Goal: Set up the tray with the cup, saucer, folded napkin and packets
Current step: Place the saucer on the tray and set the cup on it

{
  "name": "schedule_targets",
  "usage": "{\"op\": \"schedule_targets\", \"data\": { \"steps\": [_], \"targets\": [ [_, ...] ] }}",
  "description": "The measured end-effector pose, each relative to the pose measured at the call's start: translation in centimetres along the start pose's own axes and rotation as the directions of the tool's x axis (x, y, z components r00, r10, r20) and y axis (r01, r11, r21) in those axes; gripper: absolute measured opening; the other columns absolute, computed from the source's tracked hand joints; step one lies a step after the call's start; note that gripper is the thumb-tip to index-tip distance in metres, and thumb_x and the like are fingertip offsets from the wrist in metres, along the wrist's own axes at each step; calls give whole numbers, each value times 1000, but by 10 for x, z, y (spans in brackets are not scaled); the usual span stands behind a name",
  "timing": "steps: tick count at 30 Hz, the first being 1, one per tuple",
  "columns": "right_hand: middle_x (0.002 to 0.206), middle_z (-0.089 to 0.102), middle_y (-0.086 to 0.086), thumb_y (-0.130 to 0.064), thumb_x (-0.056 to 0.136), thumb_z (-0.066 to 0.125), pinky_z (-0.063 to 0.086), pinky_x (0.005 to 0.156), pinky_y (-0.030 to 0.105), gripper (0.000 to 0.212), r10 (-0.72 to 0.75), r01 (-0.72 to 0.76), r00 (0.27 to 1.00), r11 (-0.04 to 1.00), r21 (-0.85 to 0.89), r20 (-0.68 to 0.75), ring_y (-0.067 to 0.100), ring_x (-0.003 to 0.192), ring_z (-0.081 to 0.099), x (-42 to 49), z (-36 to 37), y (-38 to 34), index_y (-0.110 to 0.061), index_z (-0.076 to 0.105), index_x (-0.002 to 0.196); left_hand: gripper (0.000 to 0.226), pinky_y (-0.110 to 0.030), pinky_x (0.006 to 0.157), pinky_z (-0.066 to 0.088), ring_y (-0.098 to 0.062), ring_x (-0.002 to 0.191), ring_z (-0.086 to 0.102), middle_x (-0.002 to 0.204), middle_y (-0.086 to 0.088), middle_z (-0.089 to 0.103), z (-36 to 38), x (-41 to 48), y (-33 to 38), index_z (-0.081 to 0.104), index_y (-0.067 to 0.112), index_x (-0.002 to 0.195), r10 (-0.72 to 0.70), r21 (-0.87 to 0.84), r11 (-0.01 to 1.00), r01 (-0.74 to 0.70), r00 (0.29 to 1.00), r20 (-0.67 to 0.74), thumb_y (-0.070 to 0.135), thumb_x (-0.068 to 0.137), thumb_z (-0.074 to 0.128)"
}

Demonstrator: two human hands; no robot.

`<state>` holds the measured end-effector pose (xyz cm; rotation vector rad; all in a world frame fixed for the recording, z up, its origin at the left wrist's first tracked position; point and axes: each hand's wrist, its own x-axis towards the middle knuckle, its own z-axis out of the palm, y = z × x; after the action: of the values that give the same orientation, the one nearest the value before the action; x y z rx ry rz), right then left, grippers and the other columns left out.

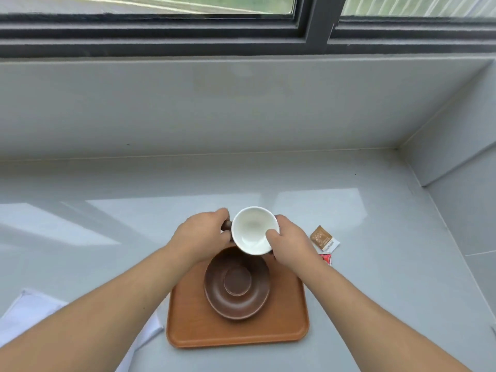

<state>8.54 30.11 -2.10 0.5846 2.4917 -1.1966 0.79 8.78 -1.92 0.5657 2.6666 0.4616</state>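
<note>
Both forearms reach over the tray to the cup, fingers of left hand and right hand clasping it just beyond the saucer toward the tabletop's far edge.

You look down on a pale grey counter, smooth and glossy, with bright patches of daylight reflected across it. Behind it a low grey wall of the same shade rises to a ledge under the window. The window frame is dark grey, with a thick upright post dividing two panes. Through the left pane you see a strip of green and a pale paved band, blurred. On your right a grey side wall meets the counter at a corner, and thin seams run along the joints.
</note>
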Motion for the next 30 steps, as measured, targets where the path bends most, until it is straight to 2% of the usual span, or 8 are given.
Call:
{"op": "schedule_targets", "data": {
  "steps": [4,5,7,10,16,20,25,30],
  "targets": [
    [99,65,-2,-27,91,45,55,74,38,34,-32,38,997,996,-81,76,22,90,61,-48,24,-4,-27,55,124,9,-33,53,40,-12,70,54,75,12,59,7,-59,-18,42,34,77,-1,5,1000,0,995,103,34,85,46],
    [100,65,-2,-27,91,44,54,73,37,37,-23,33,996,994,-106,91,21,90,61,-55,30,-3,-28,53,127,4,-33,56,44,-12,72,56,79,13,61,11,-68,-21,49,35,83,11,-13,1000,-9,993,113,32,84,46],
    [97,64,-2,-28,92,42,52,69,36,41,-16,32,995,987,-156,103,22,88,61,-65,41,-3,-27,49,133,18,-36,64,52,-16,81,61,90,13,67,19,-81,-27,56,34,98,20,-28,999,-17,991,131,31,83,46],
    [89,61,-2,-27,93,40,52,69,38,43,-19,38,995,981,-190,98,23,82,61,-72,53,-2,-24,45,136,2,-36,61,43,-23,80,57,86,8,61,32,-89,-35,45,32,86,-10,-22,1000,13,991,130,31,86,47],
    [97,70,7,-25,94,40,57,75,46,41,-30,46,997,973,-225,75,28,85,64,-75,63,3,-23,45,135,6,-36,60,42,-23,78,57,80,9,56,44,-97,-42,43,31,83,-15,-69,997,22,994,112,30,87,47],
    [95,68,5,-26,95,40,57,74,45,41,-26,39,998,969,-243,57,26,82,63,-73,66,7,-23,44,135,19,-34,56,36,-21,74,53,74,13,50,48,-96,-42,35,34,75,-35,-97,994,44,994,99,28,87,48],
    [99,68,5,-26,95,40,56,73,42,49,-16,29,998,966,-258,53,26,84,62,-66,64,8,-24,40,144,21,-34,56,37,-19,73,54,75,13,54,50,-93,-40,35,34,73,-61,-129,989,73,994,91,28,86,50],
    [82,61,-1,-26,93,40,50,62,38,46,-18,36,998,962,-269,68,24,75,60,-61,64,11,-22,43,139,23,-30,52,33,-18,72,52,73,13,52,53,-90,-38,35,35,73,-80,-134,987,94,991,105,26,87,50]
  ]
}}
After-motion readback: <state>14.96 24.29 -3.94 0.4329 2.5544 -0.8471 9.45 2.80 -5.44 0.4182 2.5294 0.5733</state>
